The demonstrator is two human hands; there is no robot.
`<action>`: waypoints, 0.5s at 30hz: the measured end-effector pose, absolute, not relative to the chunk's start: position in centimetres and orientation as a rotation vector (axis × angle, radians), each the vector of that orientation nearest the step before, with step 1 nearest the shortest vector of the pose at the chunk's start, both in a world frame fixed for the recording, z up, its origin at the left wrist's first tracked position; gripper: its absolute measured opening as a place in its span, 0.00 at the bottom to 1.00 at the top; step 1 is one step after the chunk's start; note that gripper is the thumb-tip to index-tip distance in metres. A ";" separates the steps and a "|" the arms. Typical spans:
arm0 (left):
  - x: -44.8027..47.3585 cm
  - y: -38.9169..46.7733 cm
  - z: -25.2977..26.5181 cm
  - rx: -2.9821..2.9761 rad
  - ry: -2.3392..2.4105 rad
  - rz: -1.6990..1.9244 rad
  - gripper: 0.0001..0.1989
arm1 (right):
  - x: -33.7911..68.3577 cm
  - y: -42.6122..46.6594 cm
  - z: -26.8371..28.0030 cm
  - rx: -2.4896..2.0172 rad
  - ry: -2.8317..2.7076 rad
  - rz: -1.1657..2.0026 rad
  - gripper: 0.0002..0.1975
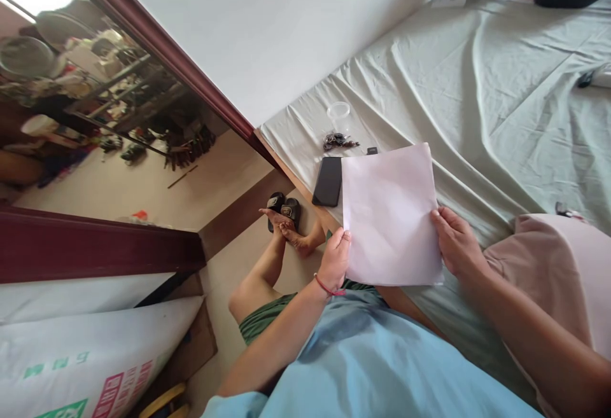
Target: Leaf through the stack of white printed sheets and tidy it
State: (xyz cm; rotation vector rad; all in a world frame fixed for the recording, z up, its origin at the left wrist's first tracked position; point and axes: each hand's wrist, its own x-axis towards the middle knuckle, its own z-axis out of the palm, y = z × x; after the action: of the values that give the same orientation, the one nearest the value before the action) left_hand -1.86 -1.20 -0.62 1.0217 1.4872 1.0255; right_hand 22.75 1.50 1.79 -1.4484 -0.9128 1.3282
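A blank, pale pinkish-white sheet of paper (389, 214) is held up over my lap, tilted toward me; a thin second edge shows at its lower right, so it may be more than one sheet. My left hand (335, 259), with a red cord on the wrist, pinches its left edge near the lower corner. On the opposite edge my right hand (457, 240) grips it between thumb and fingers. Just beyond the paper's left side lies a black phone (327, 181), partly covered from view. A small black card-like item (372, 151) peeks out behind the top edge.
On the pale green bed sheet (429, 81) are a dark tangled cord or keys (340, 141) and a clear round container (338, 111). Pink cloth (548, 259) lies at right. Black slippers (283, 208) are on the floor by my feet. A printed white sack (95, 348) stands at lower left.
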 end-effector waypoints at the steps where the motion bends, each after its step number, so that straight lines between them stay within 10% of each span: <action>1: -1.9 -1.4 -0.5 1.021 1.502 1.029 0.21 | 22.8 1.5 1.7 -1.451 -0.933 1.325 0.19; 15: -3.0 -5.1 1.3 1.363 1.578 0.820 0.22 | 26.4 3.2 5.1 -1.498 -1.127 1.383 0.19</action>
State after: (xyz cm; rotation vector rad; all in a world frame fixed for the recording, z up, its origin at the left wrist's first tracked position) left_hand -3.01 -5.10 1.29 1.3632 1.5783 0.8205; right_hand 26.36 3.18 5.09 -1.4975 -1.1266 1.3832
